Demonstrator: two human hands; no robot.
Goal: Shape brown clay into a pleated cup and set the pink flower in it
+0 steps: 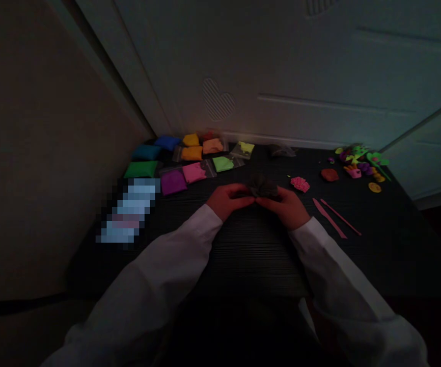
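Observation:
Between my two hands, just above the dark table (251, 244), is a dark brown lump of modelling clay (262, 186) with a ruffled top. My left hand (230, 200) grips its left side, thumb and fingers pressed together. On the other side my right hand (286, 205) holds it too, and the two thumbs meet at its near edge. A pink clay piece with a bumpy surface (300, 184) lies just beyond my right hand. Further right rests a reddish-brown clay lump (329, 175). The undersides of my fingers are hidden.
Bags of coloured clay, among them purple (173, 182), pink (194, 172) and green (141, 168), lie at the back left. A pixelated bright rectangle (131, 211) is nearer. Two pink modelling tools (329, 218) lie right; small clay shapes (361, 162) cluster behind. A white panel (300, 120) bounds the back.

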